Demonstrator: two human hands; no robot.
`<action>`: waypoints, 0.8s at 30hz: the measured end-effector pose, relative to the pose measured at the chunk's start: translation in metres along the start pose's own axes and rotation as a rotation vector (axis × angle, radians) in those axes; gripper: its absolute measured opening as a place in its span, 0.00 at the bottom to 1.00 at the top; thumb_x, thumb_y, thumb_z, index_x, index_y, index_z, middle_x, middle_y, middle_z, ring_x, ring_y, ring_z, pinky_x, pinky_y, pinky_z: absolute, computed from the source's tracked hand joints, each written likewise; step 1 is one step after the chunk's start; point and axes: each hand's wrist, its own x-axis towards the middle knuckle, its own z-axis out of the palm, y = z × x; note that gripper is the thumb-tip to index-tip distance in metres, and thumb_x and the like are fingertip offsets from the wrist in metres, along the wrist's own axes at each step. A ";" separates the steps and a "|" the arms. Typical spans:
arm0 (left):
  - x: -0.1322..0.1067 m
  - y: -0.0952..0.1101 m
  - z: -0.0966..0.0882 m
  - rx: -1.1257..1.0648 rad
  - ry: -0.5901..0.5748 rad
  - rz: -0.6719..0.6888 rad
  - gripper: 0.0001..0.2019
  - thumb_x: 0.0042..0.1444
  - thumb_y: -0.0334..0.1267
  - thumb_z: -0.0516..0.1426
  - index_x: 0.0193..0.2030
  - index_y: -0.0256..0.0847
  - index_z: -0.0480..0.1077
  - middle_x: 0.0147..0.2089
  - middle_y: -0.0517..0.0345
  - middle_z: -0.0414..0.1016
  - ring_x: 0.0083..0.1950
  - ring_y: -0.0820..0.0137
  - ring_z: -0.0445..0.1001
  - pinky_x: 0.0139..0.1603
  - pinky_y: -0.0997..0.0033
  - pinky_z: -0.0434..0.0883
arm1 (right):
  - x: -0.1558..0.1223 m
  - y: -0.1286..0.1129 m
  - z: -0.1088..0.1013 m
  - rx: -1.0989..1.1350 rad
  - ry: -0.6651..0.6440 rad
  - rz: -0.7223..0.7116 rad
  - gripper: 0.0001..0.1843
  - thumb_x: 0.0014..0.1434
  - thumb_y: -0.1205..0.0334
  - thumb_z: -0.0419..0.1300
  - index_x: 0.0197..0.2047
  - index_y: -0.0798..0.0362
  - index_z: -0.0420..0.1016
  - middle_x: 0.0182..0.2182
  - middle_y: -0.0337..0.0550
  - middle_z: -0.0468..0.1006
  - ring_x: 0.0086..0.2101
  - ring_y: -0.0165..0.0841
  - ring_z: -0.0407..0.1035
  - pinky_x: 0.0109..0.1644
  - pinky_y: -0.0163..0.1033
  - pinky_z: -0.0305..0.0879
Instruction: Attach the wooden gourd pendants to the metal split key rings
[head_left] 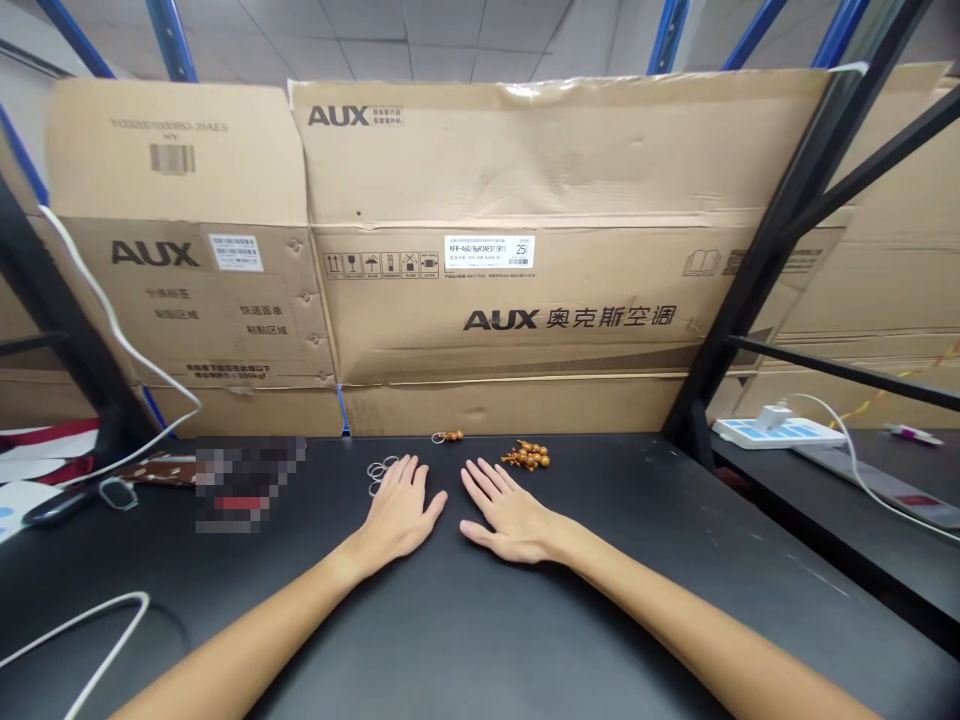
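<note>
My left hand (397, 508) lies flat, palm down, on the black table top (600, 560) with its fingers spread. Just beyond its fingertips, to the left, sits a small pile of thin metal rings (381, 474). My right hand (506, 512) also rests flat and holds nothing. Beyond its fingers lies a cluster of small orange-brown gourd-shaped beads (527, 456). Between the hands, at the table's far edge, lies a small ring with a few similar beads (448, 436). Neither hand touches any of these.
Flattened AUX cardboard cartons (495, 250) stand along the table's far edge. A black shelf post (750, 290) rises at the right, by a lower shelf with a power strip (780, 433). A white cable (127, 340) and a pixelated patch (250, 483) lie left.
</note>
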 end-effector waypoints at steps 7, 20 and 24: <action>-0.001 -0.005 0.008 0.071 0.049 -0.115 0.30 0.60 0.55 0.46 0.56 0.28 0.64 0.63 0.32 0.62 0.67 0.45 0.52 0.64 0.46 0.52 | -0.010 -0.021 -0.003 0.066 -0.012 -0.145 0.43 0.63 0.38 0.43 0.70 0.57 0.37 0.68 0.52 0.37 0.66 0.45 0.29 0.68 0.52 0.34; 0.001 0.004 -0.009 -0.215 -0.009 0.205 0.14 0.62 0.36 0.50 0.53 0.39 0.65 0.50 0.48 0.72 0.51 0.61 0.71 0.54 0.59 0.69 | 0.010 0.037 0.012 -0.212 0.549 0.440 0.20 0.59 0.66 0.50 0.54 0.62 0.68 0.49 0.63 0.70 0.50 0.53 0.59 0.49 0.58 0.59; 0.002 0.001 -0.004 -0.278 0.019 0.244 0.13 0.61 0.32 0.49 0.51 0.40 0.67 0.51 0.49 0.71 0.52 0.63 0.71 0.56 0.61 0.69 | 0.010 0.035 0.013 -0.148 0.480 0.277 0.17 0.56 0.73 0.49 0.48 0.61 0.71 0.44 0.59 0.73 0.45 0.47 0.63 0.51 0.53 0.62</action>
